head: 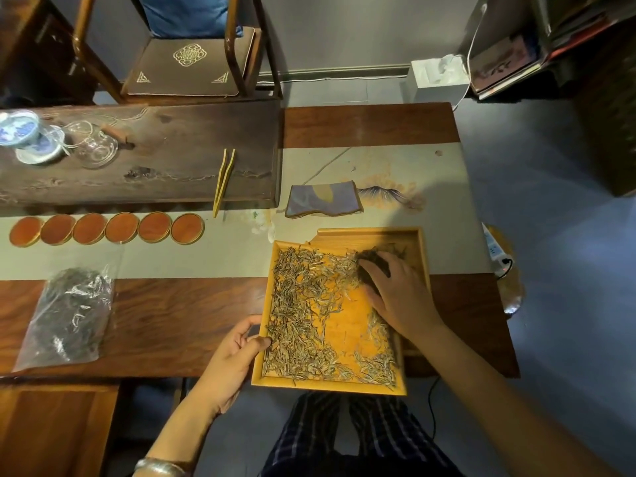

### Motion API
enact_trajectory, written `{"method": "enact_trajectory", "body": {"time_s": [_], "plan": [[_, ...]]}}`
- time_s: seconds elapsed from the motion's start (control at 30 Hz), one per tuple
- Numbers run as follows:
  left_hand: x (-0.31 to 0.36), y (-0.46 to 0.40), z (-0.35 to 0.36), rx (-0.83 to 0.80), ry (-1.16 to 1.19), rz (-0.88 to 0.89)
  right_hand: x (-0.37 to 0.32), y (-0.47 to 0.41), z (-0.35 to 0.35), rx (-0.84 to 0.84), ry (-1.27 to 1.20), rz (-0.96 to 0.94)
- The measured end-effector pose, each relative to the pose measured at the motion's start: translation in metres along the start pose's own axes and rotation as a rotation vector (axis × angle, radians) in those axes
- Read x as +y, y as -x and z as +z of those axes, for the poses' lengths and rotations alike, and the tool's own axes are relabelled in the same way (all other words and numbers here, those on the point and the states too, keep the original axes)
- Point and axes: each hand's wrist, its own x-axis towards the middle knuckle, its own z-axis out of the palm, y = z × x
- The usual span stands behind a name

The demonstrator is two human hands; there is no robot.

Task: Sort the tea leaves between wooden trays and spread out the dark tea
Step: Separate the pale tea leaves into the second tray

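- A wooden tray (pixel 328 382) sits at the near edge of the table (pixel 172 315), and its front part sticks out over the edge
- Pale tea leaves (pixel 303 304) lie all over this tray, thick on the 9 o'clock side and along the 6 o'clock edge, with a bare patch in the middle
- The left hand (pixel 234 356) grips the tray's 9 o'clock rim; the thumb lies over the rim on the leaves and the fingers curl at the outer side
- The right hand (pixel 399 294) rests on the tray near its 2 o'clock corner, fingers bent down onto a clump of dark tea (pixel 370 261) (I cannot tell if the fingers pinch the clump or only press on it)
- A second wooden tray (pixel 371 235) lies under the first one, and it peeks out at 12 o'clock and 3 o'clock
- A clear bag of dark tea (pixel 69 315) lies on the table, far off at 9 o'clock from the trays
- Six round orange coasters (pixel 106 228) sit in a row at 10 o'clock
- Wooden tongs (pixel 223 180) and a folded blue cloth (pixel 323 199) lie farther back at 11 and 12 o'clock
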Motion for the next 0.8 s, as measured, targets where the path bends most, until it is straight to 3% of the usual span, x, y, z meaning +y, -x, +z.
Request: {"method": "enact_trajectory", "body": {"time_s": [0.2,0.33,0.47,0.63,0.8], "plan": [[-0.002,-0.001,0.001,-0.003,-0.018,-0.005,0.015,-0.005,0.001,0.025,-0.120,0.093],[-0.001,-0.001,0.002,-0.001,0.005,-0.005,0.012,-0.005,-0.004,0.148,-0.242,0.131],[-0.002,-0.001,0.005,0.004,0.026,-0.008,-0.035,-0.005,-0.008,0.172,-0.271,-0.060],[-0.002,0.001,0.007,-0.023,0.057,0.010,-0.098,-0.010,0.001,0.015,-0.215,-0.323],[-0.005,0.004,0.002,0.003,0.053,0.017,-0.101,-0.010,0.008,-0.007,-0.191,-0.266]]}}
